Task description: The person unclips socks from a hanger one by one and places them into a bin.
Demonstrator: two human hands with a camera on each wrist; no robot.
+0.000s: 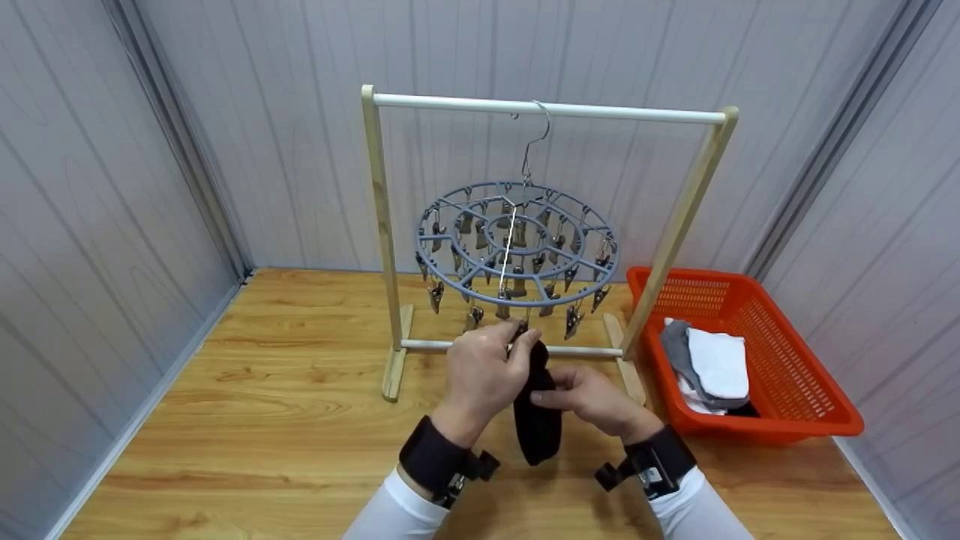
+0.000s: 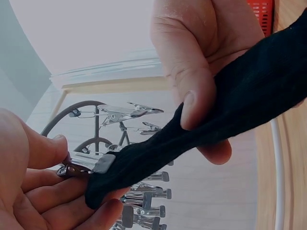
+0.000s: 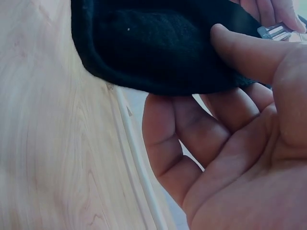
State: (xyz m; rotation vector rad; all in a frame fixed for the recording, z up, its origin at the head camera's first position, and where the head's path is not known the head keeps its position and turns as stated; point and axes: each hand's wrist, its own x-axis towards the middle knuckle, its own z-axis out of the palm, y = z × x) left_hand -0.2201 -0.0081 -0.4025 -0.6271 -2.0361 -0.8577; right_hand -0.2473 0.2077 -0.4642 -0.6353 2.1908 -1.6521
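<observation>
A black sock (image 1: pixel 538 431) hangs below the front of a round blue-grey clip hanger (image 1: pixel 525 196). My left hand (image 1: pixel 486 369) pinches a metal clip (image 2: pixel 88 162) between thumb and fingers; in the left wrist view the clip's jaws lie over one end of the sock, and other fingers touch the fabric from beneath. Lower down, my right hand (image 1: pixel 596 403) holds the sock's middle, its thumb on the near face and its fingers behind, as the right wrist view also shows. Several more metal clips dangle around the hanger's rings.
The hanger's hook sits over the white top bar (image 1: pixel 637 113) of a wooden-legged rack. To the right, an orange basket (image 1: pixel 806 360) holds folded white and grey socks (image 1: pixel 718 364) and something black. Pale panel walls enclose the wooden tabletop (image 1: pixel 285 390).
</observation>
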